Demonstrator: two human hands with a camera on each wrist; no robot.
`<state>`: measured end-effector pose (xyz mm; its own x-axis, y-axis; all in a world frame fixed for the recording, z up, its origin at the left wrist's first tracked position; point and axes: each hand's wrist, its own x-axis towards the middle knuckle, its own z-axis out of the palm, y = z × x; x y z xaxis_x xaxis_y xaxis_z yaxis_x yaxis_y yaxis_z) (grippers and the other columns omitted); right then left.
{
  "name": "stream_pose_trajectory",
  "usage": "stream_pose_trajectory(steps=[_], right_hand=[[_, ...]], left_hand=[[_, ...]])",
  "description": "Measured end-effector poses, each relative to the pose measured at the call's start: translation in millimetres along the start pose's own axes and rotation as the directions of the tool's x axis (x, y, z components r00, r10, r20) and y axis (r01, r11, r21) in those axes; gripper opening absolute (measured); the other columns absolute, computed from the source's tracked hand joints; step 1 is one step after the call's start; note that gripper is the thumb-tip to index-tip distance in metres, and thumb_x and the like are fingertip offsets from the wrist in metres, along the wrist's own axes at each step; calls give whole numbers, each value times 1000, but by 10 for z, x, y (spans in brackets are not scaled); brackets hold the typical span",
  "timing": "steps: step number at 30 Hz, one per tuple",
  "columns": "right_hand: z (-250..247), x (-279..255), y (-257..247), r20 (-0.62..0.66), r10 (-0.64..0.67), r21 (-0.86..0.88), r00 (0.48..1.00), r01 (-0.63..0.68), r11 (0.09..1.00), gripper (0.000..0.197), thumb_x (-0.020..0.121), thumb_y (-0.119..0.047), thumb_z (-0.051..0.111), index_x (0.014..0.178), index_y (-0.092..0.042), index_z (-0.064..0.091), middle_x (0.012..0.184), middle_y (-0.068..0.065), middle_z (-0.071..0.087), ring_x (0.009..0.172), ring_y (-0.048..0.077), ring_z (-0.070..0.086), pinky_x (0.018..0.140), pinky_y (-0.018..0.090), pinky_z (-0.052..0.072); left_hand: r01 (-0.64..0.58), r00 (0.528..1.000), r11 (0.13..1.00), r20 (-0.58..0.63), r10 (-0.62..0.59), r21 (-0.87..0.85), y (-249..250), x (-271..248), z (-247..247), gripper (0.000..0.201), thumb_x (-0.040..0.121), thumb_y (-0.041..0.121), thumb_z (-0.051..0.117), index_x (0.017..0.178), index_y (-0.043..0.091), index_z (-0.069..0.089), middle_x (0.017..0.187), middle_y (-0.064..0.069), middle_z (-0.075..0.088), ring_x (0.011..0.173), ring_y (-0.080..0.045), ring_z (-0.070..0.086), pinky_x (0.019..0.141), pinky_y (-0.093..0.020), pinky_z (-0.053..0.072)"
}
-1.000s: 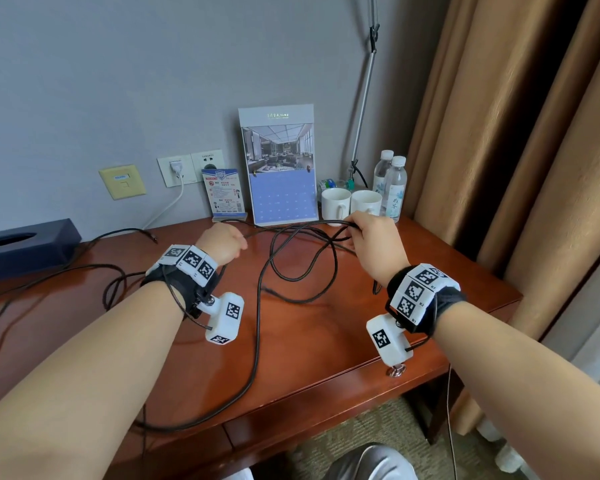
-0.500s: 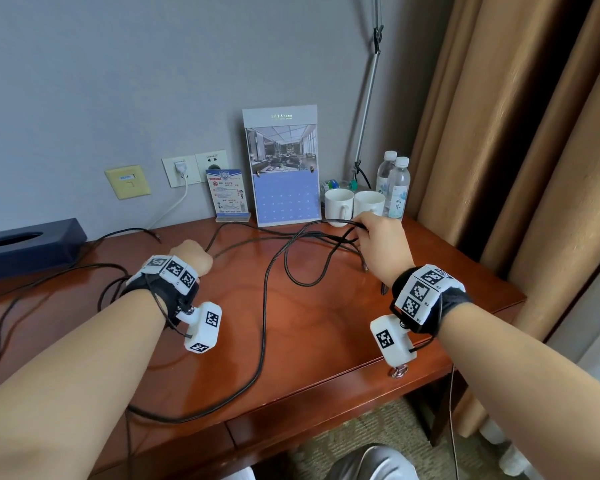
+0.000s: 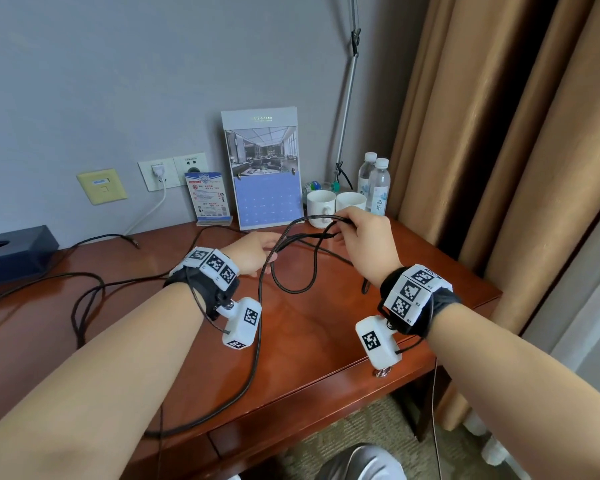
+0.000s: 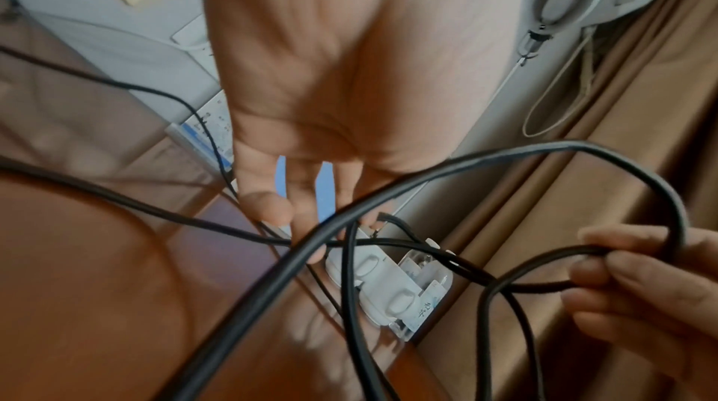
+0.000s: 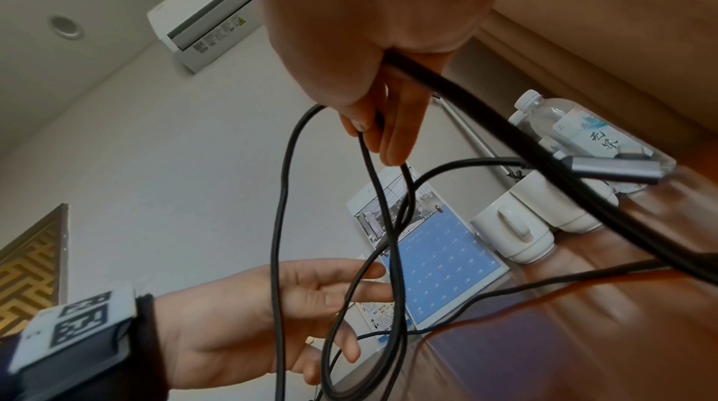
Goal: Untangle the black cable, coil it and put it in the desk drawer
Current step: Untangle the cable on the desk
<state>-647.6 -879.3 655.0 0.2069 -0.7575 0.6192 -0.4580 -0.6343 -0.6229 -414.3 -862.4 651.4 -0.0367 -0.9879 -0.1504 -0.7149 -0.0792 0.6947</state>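
Observation:
The black cable (image 3: 293, 289) hangs in loops from my right hand (image 3: 343, 232), which pinches several strands above the back of the wooden desk (image 3: 326, 323). From there it trails down to the desk's front edge. In the right wrist view the right hand (image 5: 382, 131) grips the cable (image 5: 278, 223), and a grey plug (image 5: 606, 168) sticks out beside it. My left hand (image 3: 262, 254) is just left of the loops, fingers straight and holding nothing; the left wrist view shows the left hand (image 4: 295, 211) behind the cable (image 4: 427, 180). The drawer front (image 3: 309, 417) is shut.
Two white mugs (image 3: 321, 206), water bottles (image 3: 378, 185) and a standing calendar (image 3: 264, 174) line the back of the desk. A dark blue tissue box (image 3: 14, 251) and more thin black cable (image 3: 84, 292) lie at the left. Brown curtains (image 3: 499, 133) hang at the right.
My left hand has let go of the cable, opened, and moved right toward the loops. My right hand has lifted its strands slightly, and the hanging loop is shorter.

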Motion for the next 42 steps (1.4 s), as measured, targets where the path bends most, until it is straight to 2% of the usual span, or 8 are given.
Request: stream_pose_trajectory(steps=[4,8,12,16,27,31,39,42], right_hand=[[-40,-17,26,-23,1,17,1000,-1,1000,17,93,-2,56,99,-11,69,80,5,73,72,16,70,75,42,58],[-63,-15,-8,-16,62,118,998,-60,991,16,94,-1,55,97,-7,69,79,7,73,70,12,70,74,38,60],[-101,-7,-18,-5,70,130,998,-69,989,16,95,-1,54,97,-6,68,80,8,73,69,13,70,74,36,60],[-101,11,82,-25,38,20,999,-37,999,17,94,-2,54,100,-8,69,81,7,72,73,21,69,75,43,58],[-105,18,290,-97,84,-174,992,-100,980,21,92,-1,52,100,-10,68,80,9,70,76,27,67,76,43,56],[-129,25,390,-104,139,-211,985,-158,965,23,93,-6,51,104,-15,69,85,9,70,81,28,65,78,42,56],[-112,3,326,-96,145,-151,985,-159,976,22,93,-5,52,101,-14,70,82,7,70,76,25,67,77,41,57],[-109,1,306,-78,117,-149,990,-128,981,20,92,-6,54,98,-13,71,80,7,71,74,24,68,74,42,58]], left_hand=[[16,1000,999,-2,-16,-28,-36,67,23,61,89,-10,46,136,29,55,126,-9,63,74,-15,61,48,-23,43],[-36,998,998,55,39,-51,-38,99,16,66,86,-13,57,141,24,49,126,6,54,81,-10,63,49,-22,45],[-52,998,985,-32,48,-165,-23,116,51,28,94,1,59,120,8,66,87,1,68,58,-10,60,44,-21,44],[-91,982,994,-173,78,-66,-34,66,-5,15,96,11,59,88,13,72,82,-6,68,60,-18,57,64,-28,49],[138,853,937,-443,-277,-320,-305,97,-325,33,100,5,47,133,-1,51,97,-9,66,55,-20,60,46,-21,48],[179,805,938,-503,-313,-296,-435,102,-472,25,96,7,50,110,-9,63,103,-25,71,82,-30,71,71,-39,61],[200,781,902,-493,-383,-383,-371,121,-349,31,98,17,50,126,5,55,81,-11,69,69,-33,70,52,-29,47],[144,820,941,-495,-287,-306,-278,126,-211,18,98,20,51,108,10,62,86,-14,66,80,-35,71,78,-45,59]])
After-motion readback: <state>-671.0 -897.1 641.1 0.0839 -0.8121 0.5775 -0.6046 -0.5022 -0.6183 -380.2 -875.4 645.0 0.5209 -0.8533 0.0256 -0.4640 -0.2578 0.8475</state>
